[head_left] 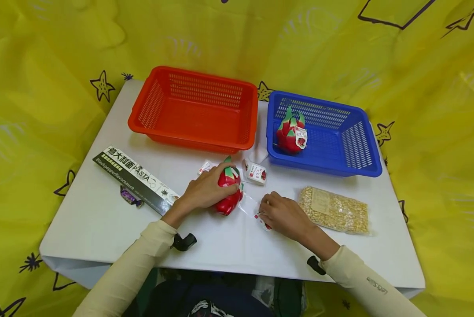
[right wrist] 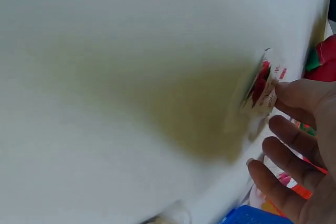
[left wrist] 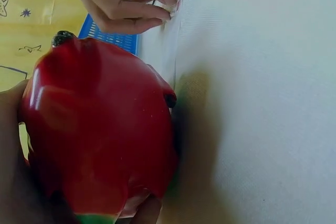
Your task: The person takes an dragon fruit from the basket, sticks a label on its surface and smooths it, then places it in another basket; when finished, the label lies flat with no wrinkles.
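Note:
My left hand (head_left: 205, 187) grips a glossy red toy dragon fruit (head_left: 226, 204) with green tips, low over the white table. The fruit fills much of the left wrist view (left wrist: 105, 124). To its right, my right hand (head_left: 282, 218) pinches a small white label (right wrist: 261, 88) printed with a red fruit, between thumb and index finger, close over the tabletop. Its other fingers are spread in the right wrist view. A clear strip (head_left: 248, 204) lies between the fruit and the label. Beyond the hands sits a white stack of labels (head_left: 255, 172).
A red basket (head_left: 189, 140) stands at the back left. The blue basket (head_left: 320, 165) at the back right holds another dragon fruit (head_left: 289, 138) with a label on it. A pasta box (head_left: 135, 178) and purple-wrapped candy (head_left: 130, 197) lie left; a bag of yellow kernels (head_left: 339, 211) lies right.

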`<state>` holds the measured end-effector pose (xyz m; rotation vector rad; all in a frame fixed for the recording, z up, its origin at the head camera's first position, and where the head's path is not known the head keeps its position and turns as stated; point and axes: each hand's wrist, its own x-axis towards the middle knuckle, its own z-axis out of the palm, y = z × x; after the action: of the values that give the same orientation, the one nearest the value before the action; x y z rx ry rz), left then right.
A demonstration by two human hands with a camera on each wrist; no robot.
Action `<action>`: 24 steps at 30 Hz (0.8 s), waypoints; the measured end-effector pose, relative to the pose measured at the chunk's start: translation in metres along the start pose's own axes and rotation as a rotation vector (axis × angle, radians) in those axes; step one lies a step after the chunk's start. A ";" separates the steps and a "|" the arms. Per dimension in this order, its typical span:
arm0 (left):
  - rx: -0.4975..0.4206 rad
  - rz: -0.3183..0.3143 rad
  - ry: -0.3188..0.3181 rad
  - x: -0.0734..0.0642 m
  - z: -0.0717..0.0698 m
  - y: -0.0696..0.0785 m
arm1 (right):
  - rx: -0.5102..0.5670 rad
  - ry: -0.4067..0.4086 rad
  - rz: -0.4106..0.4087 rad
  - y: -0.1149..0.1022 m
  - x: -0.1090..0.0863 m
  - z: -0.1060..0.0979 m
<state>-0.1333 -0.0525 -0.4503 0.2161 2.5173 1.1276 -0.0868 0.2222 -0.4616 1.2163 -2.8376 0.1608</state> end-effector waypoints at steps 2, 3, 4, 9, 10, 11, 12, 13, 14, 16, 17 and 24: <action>-0.007 -0.001 0.002 -0.001 0.002 -0.001 | -0.043 0.023 -0.036 -0.001 0.001 0.000; -0.011 -0.003 0.001 -0.001 0.003 -0.002 | -0.052 0.028 -0.047 -0.002 0.001 0.001; -0.014 -0.005 -0.001 -0.002 0.004 -0.003 | -0.051 0.031 -0.055 -0.002 0.002 0.001; -0.032 -0.008 0.002 -0.003 0.004 -0.003 | 0.027 0.012 -0.033 -0.003 0.004 -0.001; -0.036 -0.006 0.003 -0.003 0.003 -0.003 | 0.061 -0.004 -0.011 -0.003 0.004 -0.002; -0.039 -0.003 0.004 -0.003 0.002 -0.003 | 0.090 -0.024 0.013 -0.004 0.005 -0.002; -0.039 -0.002 0.004 -0.002 0.001 -0.003 | 0.120 -0.046 0.042 -0.004 0.005 -0.002; -0.039 -0.003 0.004 -0.002 0.000 -0.003 | 0.148 -0.067 0.069 -0.004 0.006 -0.003; -0.035 -0.004 0.003 -0.001 -0.001 -0.003 | 0.169 -0.086 0.088 -0.004 0.006 -0.003; -0.027 -0.010 -0.003 -0.001 -0.002 -0.003 | 0.211 -0.111 0.117 -0.003 0.007 -0.006; -0.022 -0.013 -0.006 0.000 -0.002 -0.003 | 0.223 -0.116 0.126 -0.002 0.006 -0.009; 0.026 0.023 0.008 0.001 -0.001 -0.003 | 0.430 0.006 0.312 0.015 -0.013 -0.047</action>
<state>-0.1347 -0.0550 -0.4524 0.2491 2.5439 1.1079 -0.0890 0.2472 -0.4167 0.7973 -3.0644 0.8195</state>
